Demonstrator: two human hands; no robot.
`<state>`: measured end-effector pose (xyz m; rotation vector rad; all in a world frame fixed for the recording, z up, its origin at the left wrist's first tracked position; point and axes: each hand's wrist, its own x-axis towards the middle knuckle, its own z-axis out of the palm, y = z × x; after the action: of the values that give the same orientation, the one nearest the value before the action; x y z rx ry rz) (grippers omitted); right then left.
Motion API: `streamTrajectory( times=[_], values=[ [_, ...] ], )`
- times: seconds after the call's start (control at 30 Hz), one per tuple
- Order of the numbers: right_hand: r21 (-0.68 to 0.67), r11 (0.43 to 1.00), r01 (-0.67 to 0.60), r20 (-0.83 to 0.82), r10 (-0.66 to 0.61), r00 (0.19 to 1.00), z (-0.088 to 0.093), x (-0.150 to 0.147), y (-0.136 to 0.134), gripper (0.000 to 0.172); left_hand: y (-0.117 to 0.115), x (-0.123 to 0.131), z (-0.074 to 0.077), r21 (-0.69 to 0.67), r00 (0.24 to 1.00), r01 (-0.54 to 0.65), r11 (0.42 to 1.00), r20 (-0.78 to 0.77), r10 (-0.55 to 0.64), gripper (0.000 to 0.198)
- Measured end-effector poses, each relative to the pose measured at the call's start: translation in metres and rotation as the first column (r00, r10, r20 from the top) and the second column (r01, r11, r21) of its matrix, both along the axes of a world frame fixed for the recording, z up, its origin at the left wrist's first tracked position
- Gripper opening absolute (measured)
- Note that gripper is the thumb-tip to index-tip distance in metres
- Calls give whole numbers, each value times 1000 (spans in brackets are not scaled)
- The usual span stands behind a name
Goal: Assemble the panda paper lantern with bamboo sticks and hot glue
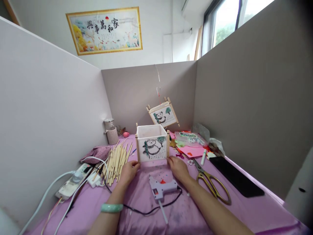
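A white open-topped box lantern [152, 148] with a panda and tree drawn on its front stands upright on the purple cloth, wooden sticks along its corners. My left hand [130, 170] pinches the bottom of its front left stick. At the front right stick's lower end, my right hand [178, 166] has its fingers closed the same way. Between my forearms lies a lilac glue gun [162, 188] with a glue stick poking out of its back. Behind the box, a similar panda lantern [163, 114] hangs tilted from a thin wire.
Thin wooden sticks [118, 161] lie heaped at left, near a power strip [73, 182] with cables. Gold-handled scissors [211, 182], a white marker [203, 156] and a black phone-like slab [236, 176] lie at right. A jar [111, 132] stands back left. Grey partitions [149, 85] enclose the table.
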<state>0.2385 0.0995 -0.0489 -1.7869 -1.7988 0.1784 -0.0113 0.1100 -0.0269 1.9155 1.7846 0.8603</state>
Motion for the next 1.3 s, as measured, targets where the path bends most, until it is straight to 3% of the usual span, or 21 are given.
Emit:
streamTrajectory(
  times=[0.43, 1.3],
  values=[
    [103, 995, 11, -105, 0, 995, -5, 2, 1, 21, 0, 0, -1, -1, 1000, 7, 1000, -5, -7, 33],
    [149, 988, 32, -137, -12, 990, -7, -2, 3, 15, 2, -1, -2, 3, 1000, 9, 1000, -9, -9, 31]
  ],
)
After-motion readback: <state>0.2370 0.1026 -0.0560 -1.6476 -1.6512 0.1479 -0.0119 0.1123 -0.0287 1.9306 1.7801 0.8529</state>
